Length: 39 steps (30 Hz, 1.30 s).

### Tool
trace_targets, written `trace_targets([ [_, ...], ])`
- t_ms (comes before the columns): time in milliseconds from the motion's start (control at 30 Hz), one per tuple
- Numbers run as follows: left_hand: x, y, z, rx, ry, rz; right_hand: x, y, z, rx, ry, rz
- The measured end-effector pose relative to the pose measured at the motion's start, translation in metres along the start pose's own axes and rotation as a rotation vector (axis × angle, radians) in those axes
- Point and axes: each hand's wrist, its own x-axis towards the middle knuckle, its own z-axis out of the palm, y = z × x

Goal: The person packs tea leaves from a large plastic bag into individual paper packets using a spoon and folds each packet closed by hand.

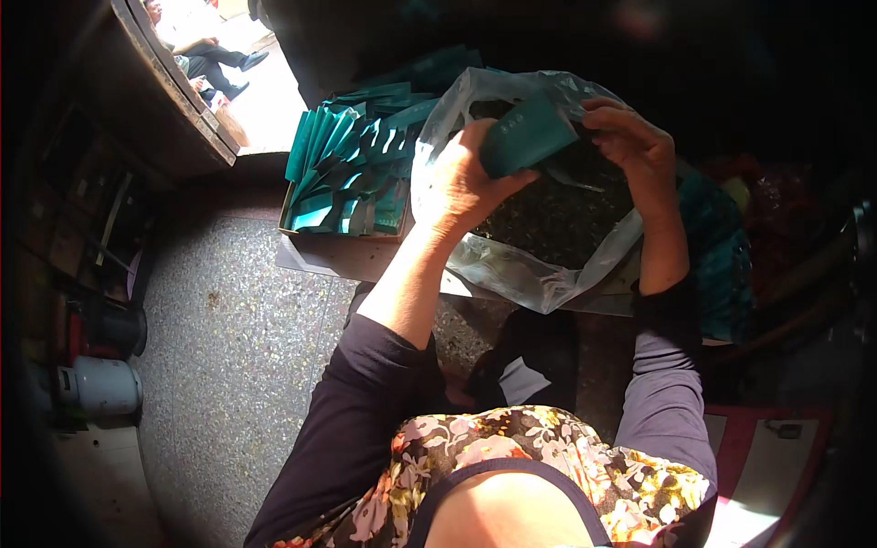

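Note:
My left hand [459, 183] is closed around a green packet [532, 137] with small pale print, held tilted above a clear plastic bag. My right hand [639, 146] is just right of the packet, its fingers bent and drawn together; what they hold, if anything, is too small to make out. Beneath both hands the plastic bag [512, 279] lies wide open, its rim folded outward. Dark dried leaves [548, 228], like loose tea, fill it. To the left stands a cardboard box [343, 234] packed with several similar green packets [352, 160].
More green packets [722, 256] lie in shade at the right. A speckled floor [237, 310] stretches left, with a white gas cylinder [105, 384] at its edge. A scrap of paper [523, 381] rests near my lap. Another person [210, 64] sits beyond the doorway.

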Motion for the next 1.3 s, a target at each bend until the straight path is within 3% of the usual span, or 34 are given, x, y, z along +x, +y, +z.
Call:
trace_targets([
  [67, 0.002, -0.005, -0.001, 0.059, 0.07, 0.025, -0.012, 0.03, -0.017, -0.189, 0.1, 0.258],
  [100, 0.004, -0.014, 0.002, -0.003, 0.132, 0.098, -0.02, 0.038, -0.018, -0.189, 0.104, 0.268],
  [167, 0.006, -0.027, 0.007, -0.034, 0.178, 0.129, -0.032, 0.054, -0.02, -0.869, -0.032, 0.368],
  [200, 0.007, -0.028, 0.007, -0.062, 0.232, 0.162, -0.036, 0.058, -0.02, -0.868, -0.031, 0.369],
  [267, 0.007, -0.03, 0.006, -0.134, 0.237, 0.177, -0.046, 0.065, -0.019, -1.166, -0.151, 0.528],
  [367, 0.01, -0.036, 0.006, -0.245, 0.249, 0.206, -0.049, 0.071, -0.015, -1.161, -0.158, 0.553],
  [467, 0.01, -0.034, 0.003, -0.33, 0.24, 0.162, -0.048, 0.085, -0.014, -1.231, -0.017, 0.506],
  [567, 0.012, -0.037, -0.005, -0.325, 0.233, 0.058, -0.048, 0.097, -0.016, -1.379, -0.149, 0.561],
  [1000, 0.014, -0.047, -0.026, -0.291, 0.326, 0.066, -0.051, 0.096, -0.006, -0.987, 0.003, 0.597],
  [1033, 0.012, -0.043, -0.027, -0.416, 0.315, 0.064, -0.051, 0.099, -0.007, -0.957, 0.009, 0.592],
  [1167, 0.012, -0.054, -0.035, -0.27, 0.353, 0.061, -0.051, 0.113, -0.008, -0.768, 0.128, 0.485],
  [1300, 0.013, -0.055, -0.037, -0.32, 0.378, -0.01, -0.045, 0.12, 0.005, -0.783, 0.156, 0.428],
])
